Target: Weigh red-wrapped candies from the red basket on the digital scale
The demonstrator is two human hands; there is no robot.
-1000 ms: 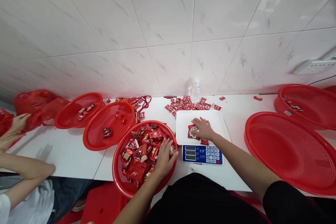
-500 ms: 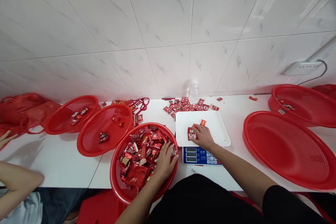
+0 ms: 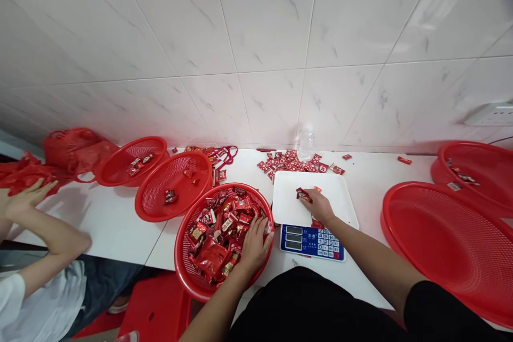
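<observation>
White and narrow, the desk (image 3: 366,171) stretched from side to side, with a red stool (image 3: 154,304) below its near edge at the left. Close to the body, the left hand (image 3: 255,243) lay in a full red basket (image 3: 180,272), over the wrapped packets (image 3: 210,254) near the right rim. Its fingers were loosely curved, the thumb a little apart; I could not tell whether that grip had hold of anything.

Just right of the basket sat a scale with a blue key panel (image 3: 312,243). Over its white tray (image 3: 344,200), the right hand (image 3: 319,206) had its grip pressed together, pinching a dark red packet (image 3: 303,195) at the fingertips. A red packet lay under the wrist, partly hidden, and another showed just beyond the knuckles.

A large red basket (image 3: 436,246) stood well to the right, and at the far left a co-worker's hands (image 3: 28,197) were at a red bag (image 3: 28,171).

Beyond the tray lay a scattered pile of small red packets (image 3: 290,160), a clear bottle (image 3: 306,145) beside them, near the marbled wall (image 3: 272,37).
</observation>
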